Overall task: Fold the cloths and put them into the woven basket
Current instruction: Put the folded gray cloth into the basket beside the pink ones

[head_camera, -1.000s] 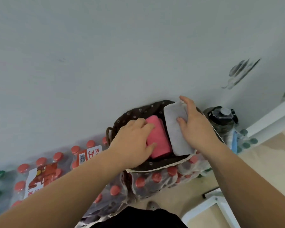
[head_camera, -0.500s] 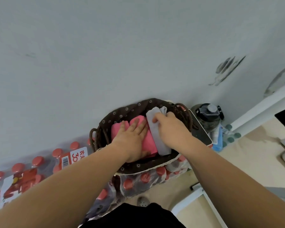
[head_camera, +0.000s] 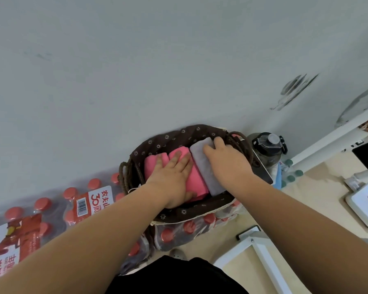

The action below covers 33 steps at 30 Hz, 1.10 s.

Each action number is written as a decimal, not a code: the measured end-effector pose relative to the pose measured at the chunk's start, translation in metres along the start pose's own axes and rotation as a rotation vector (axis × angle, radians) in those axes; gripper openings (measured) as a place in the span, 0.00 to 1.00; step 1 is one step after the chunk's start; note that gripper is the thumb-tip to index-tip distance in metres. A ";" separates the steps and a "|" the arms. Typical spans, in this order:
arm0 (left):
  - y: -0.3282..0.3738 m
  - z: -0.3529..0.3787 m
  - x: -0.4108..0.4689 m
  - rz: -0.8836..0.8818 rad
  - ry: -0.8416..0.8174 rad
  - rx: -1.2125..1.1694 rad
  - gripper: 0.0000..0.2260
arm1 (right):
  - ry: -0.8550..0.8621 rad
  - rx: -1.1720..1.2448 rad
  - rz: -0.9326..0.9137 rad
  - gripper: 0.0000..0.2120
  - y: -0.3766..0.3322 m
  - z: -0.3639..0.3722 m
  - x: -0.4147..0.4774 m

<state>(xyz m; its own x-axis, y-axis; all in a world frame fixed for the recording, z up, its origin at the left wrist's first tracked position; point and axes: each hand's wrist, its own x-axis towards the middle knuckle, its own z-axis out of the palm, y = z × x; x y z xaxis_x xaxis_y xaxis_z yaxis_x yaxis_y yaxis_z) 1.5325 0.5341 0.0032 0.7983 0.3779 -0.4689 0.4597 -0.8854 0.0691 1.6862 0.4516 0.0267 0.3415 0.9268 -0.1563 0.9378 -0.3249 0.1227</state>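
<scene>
Cloths are both folded and in the basket (head_camera: 168, 137): pink cloth (head_camera: 197, 181) left, grey cloth (head_camera: 204, 168) touching it on the right, long axes running from the near rim toward the wall, so I judge only tucking down is left. The left hand (head_camera: 170, 175) presses flat on the pink cloth, fingers straight. The right hand (head_camera: 227, 162) lies on the grey cloth, fingers bent over its far end; whether it grips, I cannot tell.
</scene>
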 end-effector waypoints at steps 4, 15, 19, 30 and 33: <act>0.001 -0.003 0.001 0.005 0.000 -0.011 0.36 | 0.016 -0.166 -0.276 0.30 0.004 0.008 -0.010; 0.006 0.000 -0.002 -0.042 0.047 0.019 0.35 | -0.412 -0.068 -0.311 0.37 0.012 0.020 0.009; 0.010 0.003 0.008 -0.038 0.016 0.021 0.36 | -0.465 -0.013 -0.294 0.38 0.009 0.020 0.018; 0.011 -0.002 0.016 -0.039 -0.008 0.110 0.37 | -0.376 -0.435 -0.354 0.33 0.023 -0.014 0.002; 0.012 -0.005 0.014 -0.038 0.076 0.059 0.38 | -0.398 -0.502 -0.337 0.33 0.024 -0.013 -0.001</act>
<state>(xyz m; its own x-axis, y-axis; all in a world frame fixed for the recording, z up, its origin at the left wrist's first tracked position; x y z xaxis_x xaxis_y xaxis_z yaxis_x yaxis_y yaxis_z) 1.5507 0.5297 0.0016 0.8091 0.4289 -0.4017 0.4682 -0.8836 -0.0003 1.7074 0.4458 0.0423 0.1254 0.7915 -0.5982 0.8868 0.1809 0.4253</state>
